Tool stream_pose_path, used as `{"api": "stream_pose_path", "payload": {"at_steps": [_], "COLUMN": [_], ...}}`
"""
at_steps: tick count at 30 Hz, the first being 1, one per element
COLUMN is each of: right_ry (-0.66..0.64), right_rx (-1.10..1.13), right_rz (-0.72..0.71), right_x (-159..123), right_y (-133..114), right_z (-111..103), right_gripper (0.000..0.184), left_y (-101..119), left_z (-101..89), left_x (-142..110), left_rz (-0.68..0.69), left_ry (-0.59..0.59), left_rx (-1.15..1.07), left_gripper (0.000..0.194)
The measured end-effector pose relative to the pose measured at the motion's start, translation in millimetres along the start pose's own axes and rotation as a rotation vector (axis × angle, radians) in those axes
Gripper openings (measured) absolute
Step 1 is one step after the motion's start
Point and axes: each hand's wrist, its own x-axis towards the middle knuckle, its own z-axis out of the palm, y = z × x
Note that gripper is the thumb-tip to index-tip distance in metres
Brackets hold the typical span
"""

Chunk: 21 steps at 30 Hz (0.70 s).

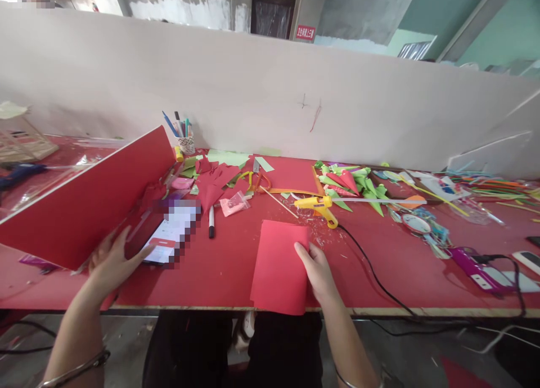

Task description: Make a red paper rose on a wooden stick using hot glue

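Head view: right hand [317, 271] on red paper [277, 270], left hand [113, 262] by a tilted red board [99, 208]

Closest in, dark trousers [189, 348] show below the front edge of a red worktop [228, 278]. At that edge, near the middle, is the red paper. The right hand pinches its right side, thumb on top, the other fingers mostly hidden. The left hand holds its thumb apart from its fingers, which are at the foot of the board; I cannot tell whether they grip it. Just right of that hand lies a phone [175, 230], partly blurred into blocks.

Farther over, I see a marker [211, 224] and, to its right, a yellow glue gun [318, 203] trailing a black cord [372, 265]. Well to the right lies a purple power strip [476, 269]. Beyond the marker spread red and green paper scraps [217, 177]; behind the glue gun is a heap of paper cones [350, 183]. A patterned cup [185, 145] of pens stands near the white partition [253, 95], and past that hangs a red sign [305, 33].
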Motion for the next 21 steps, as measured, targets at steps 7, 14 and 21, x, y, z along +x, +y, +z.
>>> {"api": "stream_pose_path", "payload": {"at_steps": [7,14,21], "right_ry": [-0.115,-0.180,-0.174], "right_rx": [-0.052,-0.034,-0.036], "right_rz": [-0.033,-0.034,-0.046], "right_x": [-8,-16,-20], "right_y": [-3,-7,-12], "right_z": [19,33,35], "right_gripper": [0.031,0.032,0.033], "left_y": [90,152,153], "left_z": [2.2,10.8,13.8], "left_x": [-46,-90,-91], "left_rz": [0.493,0.399,0.327], "left_ry": [-0.440,-0.878,-0.862], "left_rx": [-0.735,-0.974,-0.969], "left_gripper": [0.056,0.041,0.039]}}
